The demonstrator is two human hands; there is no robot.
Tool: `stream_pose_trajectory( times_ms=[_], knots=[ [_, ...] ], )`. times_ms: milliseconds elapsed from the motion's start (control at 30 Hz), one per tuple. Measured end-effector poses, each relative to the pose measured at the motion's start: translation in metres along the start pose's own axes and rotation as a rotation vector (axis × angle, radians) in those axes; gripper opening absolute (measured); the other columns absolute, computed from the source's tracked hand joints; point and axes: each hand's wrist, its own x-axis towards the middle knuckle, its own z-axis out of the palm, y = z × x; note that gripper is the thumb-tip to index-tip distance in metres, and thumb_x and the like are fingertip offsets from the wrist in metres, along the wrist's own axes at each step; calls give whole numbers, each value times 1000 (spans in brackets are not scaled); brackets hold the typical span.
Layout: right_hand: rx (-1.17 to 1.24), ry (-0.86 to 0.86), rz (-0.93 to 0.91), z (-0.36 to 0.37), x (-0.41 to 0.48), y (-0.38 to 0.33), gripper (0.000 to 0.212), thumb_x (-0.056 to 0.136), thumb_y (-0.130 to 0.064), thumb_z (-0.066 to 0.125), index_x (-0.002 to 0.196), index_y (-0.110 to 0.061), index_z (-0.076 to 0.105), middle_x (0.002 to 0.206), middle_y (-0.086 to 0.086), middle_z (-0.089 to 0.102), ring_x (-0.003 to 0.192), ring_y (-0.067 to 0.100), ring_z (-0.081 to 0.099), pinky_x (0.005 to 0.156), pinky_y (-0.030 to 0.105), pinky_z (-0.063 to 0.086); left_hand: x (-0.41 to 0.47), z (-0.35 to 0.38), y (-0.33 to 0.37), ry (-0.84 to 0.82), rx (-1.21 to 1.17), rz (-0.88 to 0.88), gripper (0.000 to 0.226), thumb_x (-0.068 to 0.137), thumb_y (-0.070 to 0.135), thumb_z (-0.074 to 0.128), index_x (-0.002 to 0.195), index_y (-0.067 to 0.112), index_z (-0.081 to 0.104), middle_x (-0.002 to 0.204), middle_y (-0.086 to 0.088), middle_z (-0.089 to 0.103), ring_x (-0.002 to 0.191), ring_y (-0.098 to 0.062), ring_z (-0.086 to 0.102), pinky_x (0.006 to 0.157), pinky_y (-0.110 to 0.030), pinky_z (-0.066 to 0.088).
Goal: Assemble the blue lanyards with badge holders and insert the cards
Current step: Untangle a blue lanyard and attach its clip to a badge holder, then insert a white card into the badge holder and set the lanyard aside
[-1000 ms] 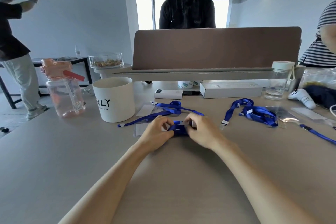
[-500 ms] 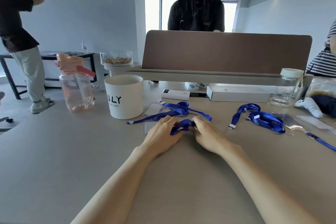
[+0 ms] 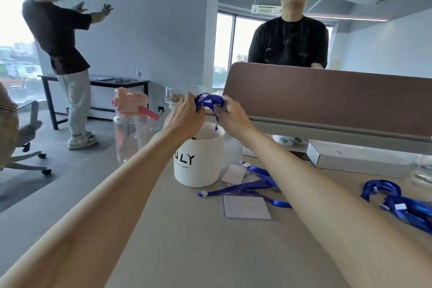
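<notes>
My left hand (image 3: 185,116) and my right hand (image 3: 230,113) both grip a bundled blue lanyard (image 3: 208,101), held in the air above the white cup (image 3: 198,163). One end of the lanyard dangles over the cup's mouth. On the table lies a second blue lanyard (image 3: 247,188) beside a clear badge holder with a white card (image 3: 245,207). A smaller white card (image 3: 233,173) lies near the cup. A pile of blue lanyards (image 3: 402,203) lies at the right.
A pink-lidded water bottle (image 3: 131,128) stands left of the cup. A brown desk divider (image 3: 327,96) runs across the back, with a white box (image 3: 357,159) below it. One person stands behind the divider, another by the wall at left. An office chair (image 3: 21,142) is at far left.
Both hands lifted the bundled lanyard off the table and carried it up and left, over the white cup. The camera view also tilted up and left.
</notes>
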Motion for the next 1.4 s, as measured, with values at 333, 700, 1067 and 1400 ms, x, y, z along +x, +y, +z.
stream_pose_trajectory(
  times_ms=[333,700,1067,1400],
  knots=[
    [-79,49,83,-31,-33,31,21,90,-17,55,106,-19,70,106,-3,67,100,13,57,75,23,39,-2,18,5,-163,303,47,58,80,17,59,135,16,40,141,-11,35,132,-29,27,106,-45,26],
    [-426,148,342,-164,-210,136,43,99,-35,43,96,-3,72,105,14,69,100,28,60,81,37,46,-142,152,145,-430,38,395,37,90,11,47,126,14,55,133,-8,50,125,-27,42,103,-36,35],
    [-357,45,367,-235,-305,191,43,72,11,43,85,-15,73,93,-2,69,94,17,61,80,25,43,-188,251,195,-661,-306,125,45,95,57,31,116,30,60,122,0,63,117,-22,53,101,-41,39],
    [-441,46,396,-238,-298,208,23,79,-43,70,76,-22,63,78,-8,60,77,9,54,61,25,38,-166,283,199,-663,12,569,31,97,29,44,124,40,55,148,7,36,133,-18,30,109,-43,31]
  ],
)
